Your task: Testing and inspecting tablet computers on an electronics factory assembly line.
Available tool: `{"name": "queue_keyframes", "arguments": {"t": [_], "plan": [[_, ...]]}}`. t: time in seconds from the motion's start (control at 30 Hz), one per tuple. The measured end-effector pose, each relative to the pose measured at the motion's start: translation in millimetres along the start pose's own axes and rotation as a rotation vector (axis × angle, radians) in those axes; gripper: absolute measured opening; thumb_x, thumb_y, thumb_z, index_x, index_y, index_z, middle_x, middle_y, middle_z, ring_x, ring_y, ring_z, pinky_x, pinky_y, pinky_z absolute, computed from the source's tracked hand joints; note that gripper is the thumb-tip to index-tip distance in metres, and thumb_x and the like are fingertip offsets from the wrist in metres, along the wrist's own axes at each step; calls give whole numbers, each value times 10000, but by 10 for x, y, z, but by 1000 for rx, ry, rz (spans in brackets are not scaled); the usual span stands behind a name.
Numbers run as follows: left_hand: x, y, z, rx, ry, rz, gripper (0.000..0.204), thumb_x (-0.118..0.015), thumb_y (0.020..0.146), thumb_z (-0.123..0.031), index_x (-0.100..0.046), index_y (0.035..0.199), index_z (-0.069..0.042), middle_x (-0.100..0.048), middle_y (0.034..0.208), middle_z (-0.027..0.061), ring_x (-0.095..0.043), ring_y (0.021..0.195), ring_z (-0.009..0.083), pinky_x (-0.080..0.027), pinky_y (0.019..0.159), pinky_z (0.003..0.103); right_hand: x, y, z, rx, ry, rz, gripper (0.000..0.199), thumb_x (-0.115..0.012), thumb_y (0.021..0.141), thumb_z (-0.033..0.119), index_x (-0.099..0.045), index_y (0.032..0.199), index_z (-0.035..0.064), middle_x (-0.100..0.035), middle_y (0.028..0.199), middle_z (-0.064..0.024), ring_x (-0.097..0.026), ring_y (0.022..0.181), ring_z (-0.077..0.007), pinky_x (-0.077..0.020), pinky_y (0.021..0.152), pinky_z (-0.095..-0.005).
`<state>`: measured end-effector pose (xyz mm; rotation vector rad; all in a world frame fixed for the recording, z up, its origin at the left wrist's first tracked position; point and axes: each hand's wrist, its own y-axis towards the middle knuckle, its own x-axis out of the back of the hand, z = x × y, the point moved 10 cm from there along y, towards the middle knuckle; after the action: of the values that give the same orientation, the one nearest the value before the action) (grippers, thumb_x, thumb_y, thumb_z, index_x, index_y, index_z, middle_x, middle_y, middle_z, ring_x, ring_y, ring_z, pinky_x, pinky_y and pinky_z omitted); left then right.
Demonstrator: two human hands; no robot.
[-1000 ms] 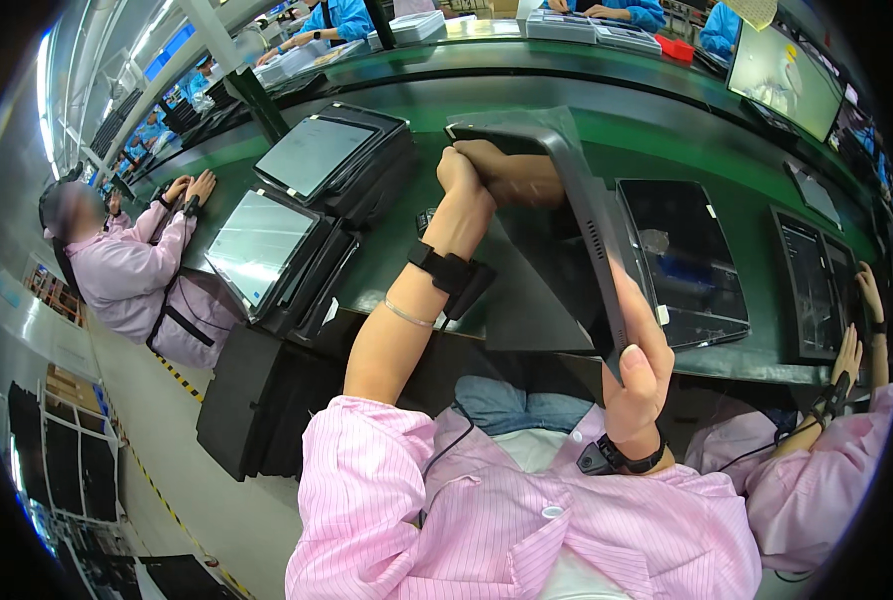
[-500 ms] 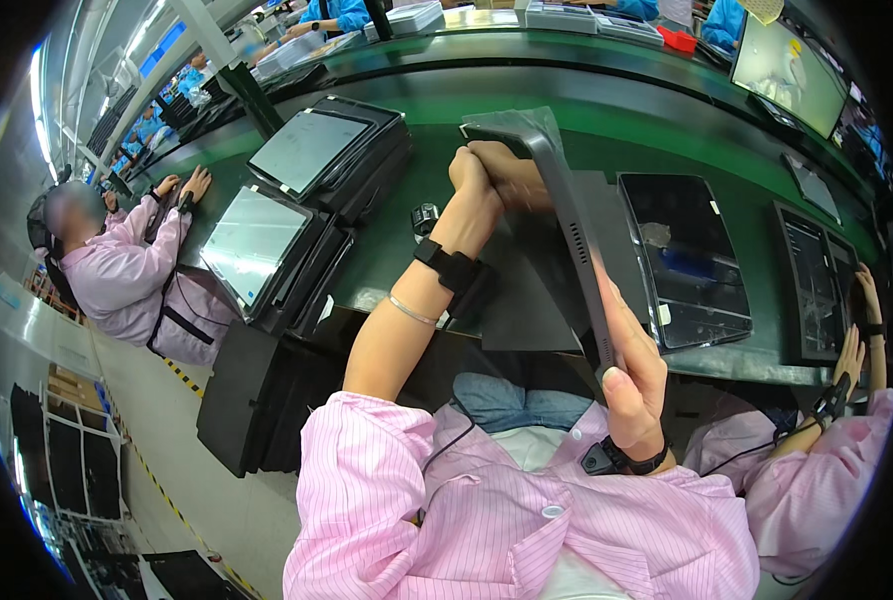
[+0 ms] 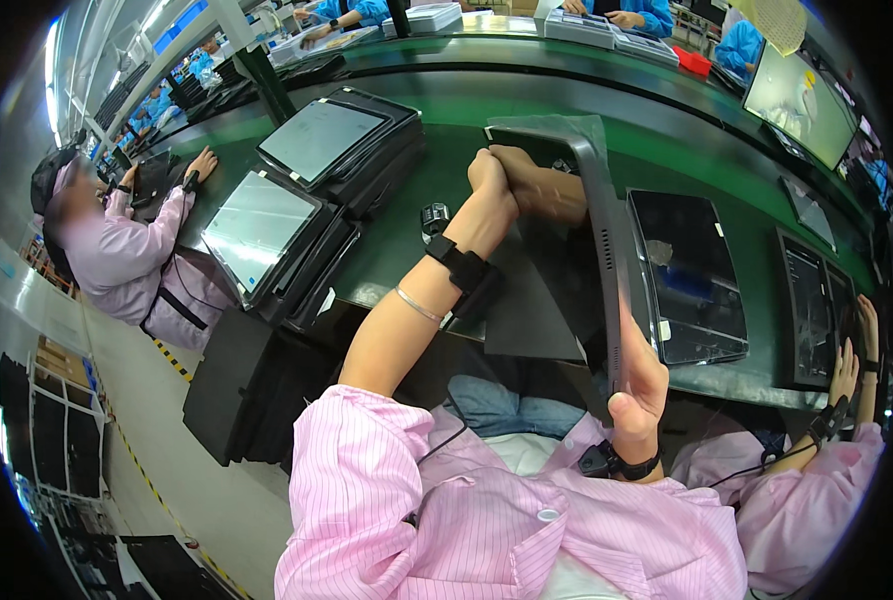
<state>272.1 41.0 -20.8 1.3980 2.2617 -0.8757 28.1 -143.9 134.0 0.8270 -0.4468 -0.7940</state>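
Note:
A dark tablet (image 3: 607,245) stands on edge, tilted, in front of me, its glossy screen turned to the left. My right hand (image 3: 638,385) grips its near end, thumb at the edge and fingers behind the back. Against the screen near the far end, my left hand (image 3: 490,182) is closed, fingers curled; anything pinched in them is hidden. The glass mirrors that hand and forearm. Clear film (image 3: 566,125) sticks out past the tablet's far edge. Under the tablet lies a black sheet (image 3: 531,310).
Stacked tablets in black trays (image 3: 326,145) and a nearer stack (image 3: 261,230) stand at left. Another tablet (image 3: 688,275) lies right, before a black tray (image 3: 811,310) by a co-worker's hands (image 3: 846,370). A monitor (image 3: 804,105) stands far right. Another person (image 3: 116,240) sits left.
The tablet and both my hands have shifted slightly to the right in the picture, and the tablet stands more upright. The surroundings have shifted a little too. My grip looks the same.

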Motion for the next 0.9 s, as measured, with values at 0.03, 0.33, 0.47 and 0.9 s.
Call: {"name": "queue_keyframes", "arguments": {"t": [0.03,0.33,0.47,0.9], "plan": [[-11,-35,-8,11,-34,2,447,-351,869,-313,-493,1081,54,-511,1098,208,-515,1009,329,-431,828,445,8,-26,-8,3,19,-3,721,-515,770,268,-259,1318,-125,-178,1378,-343,-169,1314,-427,-106,1059,-454],[4,-860,-398,-132,-19,-188,521,-310,923,-425,-509,1046,41,-554,1031,157,-538,947,259,-411,850,378,802,-541,-284,-336,-644,-915,359,-632,784,72,-488,1099,-26,-530,1065,-110,-514,942,-162,-430,791,-280],[-300,-1697,-948,-482,263,344,525,-293,944,-471,-545,879,-15,-555,838,21,-506,769,96,-397,678,216,1256,-729,-322,-177,154,-1280,208,-602,821,93,-571,1011,14,-597,993,-73,-597,863,-171,-506,747,-297],[-898,-2701,-1393,-725,355,638,405,-445,916,-414,-503,739,-54,-570,601,25,-550,502,85,-367,469,188,1025,-750,-1220,-624,1070,-1022,249,-405,941,178,-546,993,-21,-601,980,-161,-632,783,-189,-527,602,-207]]}}
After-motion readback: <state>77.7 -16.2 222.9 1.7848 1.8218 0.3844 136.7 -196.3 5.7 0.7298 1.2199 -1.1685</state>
